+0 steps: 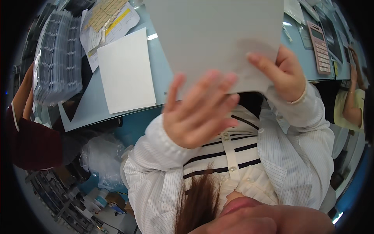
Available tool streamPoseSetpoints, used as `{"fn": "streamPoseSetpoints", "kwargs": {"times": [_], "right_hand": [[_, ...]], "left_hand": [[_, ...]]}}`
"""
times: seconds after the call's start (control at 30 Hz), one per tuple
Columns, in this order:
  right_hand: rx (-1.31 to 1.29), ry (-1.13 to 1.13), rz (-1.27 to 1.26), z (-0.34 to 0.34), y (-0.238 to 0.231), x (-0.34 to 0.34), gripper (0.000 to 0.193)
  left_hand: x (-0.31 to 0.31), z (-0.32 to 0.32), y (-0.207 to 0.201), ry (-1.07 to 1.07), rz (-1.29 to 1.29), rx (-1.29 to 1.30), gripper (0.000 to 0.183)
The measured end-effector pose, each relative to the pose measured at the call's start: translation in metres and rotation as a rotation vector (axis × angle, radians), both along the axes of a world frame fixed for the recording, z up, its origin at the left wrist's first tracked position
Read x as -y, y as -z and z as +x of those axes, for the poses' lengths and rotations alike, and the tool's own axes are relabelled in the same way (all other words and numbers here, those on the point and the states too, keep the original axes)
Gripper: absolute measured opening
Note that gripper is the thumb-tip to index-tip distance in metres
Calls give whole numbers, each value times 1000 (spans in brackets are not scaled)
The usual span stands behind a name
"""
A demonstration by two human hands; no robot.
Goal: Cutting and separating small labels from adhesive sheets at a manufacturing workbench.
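Observation:
A large pale grey sheet is held up over the near side of the desk, its lower edge toward my chest. My right hand grips its lower right edge, with the thumb on the face toward me and the other fingers partly hidden behind it. My left hand is in front of the sheet's lower left corner, fingers spread and slightly blurred. It holds nothing that I can see; whether it touches the sheet I cannot tell. To its left, a white sheet or thin stack of paper lies on the desk.
Clear plastic trays are stacked at the left, near printed papers. A pink calculator lies on the right of the glassy desk. Below is a clear plastic bag. Other people's arms show at both sides.

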State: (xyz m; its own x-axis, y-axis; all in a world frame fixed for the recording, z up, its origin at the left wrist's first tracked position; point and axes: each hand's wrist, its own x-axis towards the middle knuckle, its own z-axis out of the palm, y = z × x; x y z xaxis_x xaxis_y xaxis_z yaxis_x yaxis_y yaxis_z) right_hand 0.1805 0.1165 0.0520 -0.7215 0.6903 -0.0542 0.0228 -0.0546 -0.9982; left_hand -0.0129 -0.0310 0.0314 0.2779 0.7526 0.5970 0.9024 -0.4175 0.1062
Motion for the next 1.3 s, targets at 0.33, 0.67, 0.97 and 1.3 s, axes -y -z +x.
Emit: {"fn": "streamPoseSetpoints", "kwargs": {"times": [0.33, 0.67, 0.97, 1.3], "right_hand": [[184, 6, 298, 15, 20, -52, 32], [172, 215, -189, -12, 7, -49, 37], [220, 200, -272, -5, 10, -43, 40], [294, 213, -245, -8, 11, -45, 42]], "left_hand": [[-25, -30, 32, -106, -288, 1119, 24], [-33, -30, 24, -211, -474, 1180, 22], [-33, -27, 25, -247, -480, 941, 23], [-33, -25, 28, -269, -487, 897, 23]]}}
